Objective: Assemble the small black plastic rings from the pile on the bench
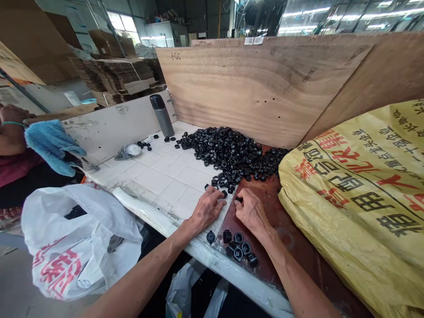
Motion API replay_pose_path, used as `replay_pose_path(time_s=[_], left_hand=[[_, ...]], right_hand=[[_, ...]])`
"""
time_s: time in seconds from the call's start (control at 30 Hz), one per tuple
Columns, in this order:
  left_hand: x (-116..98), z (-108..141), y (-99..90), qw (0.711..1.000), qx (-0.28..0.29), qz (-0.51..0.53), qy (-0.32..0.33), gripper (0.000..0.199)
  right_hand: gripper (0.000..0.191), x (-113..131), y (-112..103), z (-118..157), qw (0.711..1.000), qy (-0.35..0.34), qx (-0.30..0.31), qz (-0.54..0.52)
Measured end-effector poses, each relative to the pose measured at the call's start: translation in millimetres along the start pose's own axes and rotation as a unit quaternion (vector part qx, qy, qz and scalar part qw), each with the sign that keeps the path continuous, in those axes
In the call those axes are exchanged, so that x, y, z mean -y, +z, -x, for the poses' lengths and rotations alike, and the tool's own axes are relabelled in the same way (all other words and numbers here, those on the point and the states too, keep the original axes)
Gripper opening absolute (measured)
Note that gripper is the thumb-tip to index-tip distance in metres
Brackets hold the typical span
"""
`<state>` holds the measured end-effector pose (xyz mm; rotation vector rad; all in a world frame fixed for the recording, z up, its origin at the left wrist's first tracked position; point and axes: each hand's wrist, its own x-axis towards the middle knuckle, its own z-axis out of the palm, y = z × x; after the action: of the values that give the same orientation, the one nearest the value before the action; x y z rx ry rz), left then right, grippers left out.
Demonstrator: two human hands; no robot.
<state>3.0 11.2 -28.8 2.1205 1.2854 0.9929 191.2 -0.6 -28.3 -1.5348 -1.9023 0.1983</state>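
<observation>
My left hand (209, 205) rests at the near edge of the black heap, its thumb and fingertips closed on a small black plastic cap (224, 193). Close by on the right, my right hand (252, 211) pinches another dark cap (238, 200), mostly covered by the fingers. A large pile of black ring-shaped caps (225, 148) spreads beyond both hands. Between my forearms, near the front edge, lie several loose caps (238, 253), some showing a spoked inside. One more cap (210, 237) sits slightly apart, below my left hand.
A white tiled tabletop (165, 176) meets a reddish-brown board (281, 256). Plywood (265, 84) walls the back. A yellow printed sack (357, 198) bulges in from the right. A grey thermos (162, 117) stands rear left; a white plastic bag (82, 238) hangs front left. Another person's arm (11, 137) shows far left.
</observation>
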Motion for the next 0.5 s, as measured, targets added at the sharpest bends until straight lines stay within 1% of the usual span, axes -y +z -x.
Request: replay_pose_path(time_s=[0.07, 0.13, 0.23, 0.33, 0.4, 0.47, 0.5], left_hand=[[0, 1, 0.3, 1.0, -0.002, 0.0, -0.006, 0.009], [0, 1, -0.4, 1.0, -0.002, -0.002, 0.001, 0.004], [0, 0, -1.8, 0.999, 0.013, 0.014, 0.026, 0.007], [1, -1, -2.9, 0.998, 0.035, 0.033, 0.034, 0.008], [1, 0, -3.8, 0.998, 0.037, 0.042, 0.026, 0.008], [0, 1, -5.2, 0.998, 0.029, 0.063, -0.001, 0.006], [-2, 1, -6.0, 0.996, 0.022, 0.078, -0.02, 0.01]], right_hand=[[0.007, 4, -1, 2, 0.999, 0.018, 0.006, -0.034], [0.008, 8, -3, 3, 0.994, 0.05, 0.007, -0.098], [0.007, 13, -4, 1, 0.981, 0.094, 0.014, -0.171], [0.018, 19, -3, 0, 0.977, 0.103, 0.052, -0.181], [0.021, 22, -3, 0, 0.975, 0.1, 0.072, -0.184], [0.021, 23, -4, 0, 0.971, 0.107, 0.082, -0.2], [0.022, 23, -5, 0, 0.966, 0.116, 0.084, -0.217]])
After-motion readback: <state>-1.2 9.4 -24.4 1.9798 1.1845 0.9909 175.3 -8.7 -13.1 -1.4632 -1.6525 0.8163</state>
